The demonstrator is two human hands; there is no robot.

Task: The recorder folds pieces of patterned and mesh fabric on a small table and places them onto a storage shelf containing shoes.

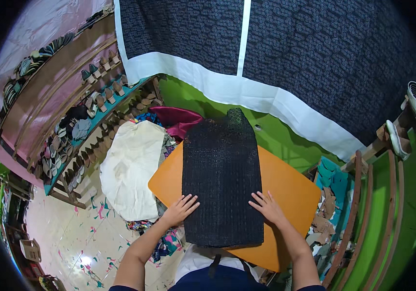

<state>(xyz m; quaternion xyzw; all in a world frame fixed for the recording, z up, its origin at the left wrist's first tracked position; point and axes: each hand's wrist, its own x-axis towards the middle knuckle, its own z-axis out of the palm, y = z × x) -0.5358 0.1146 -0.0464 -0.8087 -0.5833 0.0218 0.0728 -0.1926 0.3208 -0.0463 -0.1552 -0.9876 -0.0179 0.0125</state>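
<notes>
A black textured cloth (222,184) lies spread over an orange table (288,189), its near edge hanging toward me and its far end bunched up. My left hand (181,210) rests at the cloth's left edge, fingers stretched out and fingertips touching it. On the opposite edge lies my right hand (267,207), fingers spread with the tips on the cloth. Neither hand grips anything. The table's corners show beyond the cloth on both sides.
To the left a cream cloth (135,169) covers a pile, with a maroon cloth (176,119) behind. Shelves (96,121) hold many shoes. Fabric scraps (96,242) litter the tiled floor. A dark curtain (309,58) hangs ahead. At right stands a wooden rack (363,213) beside scrap pieces (326,208).
</notes>
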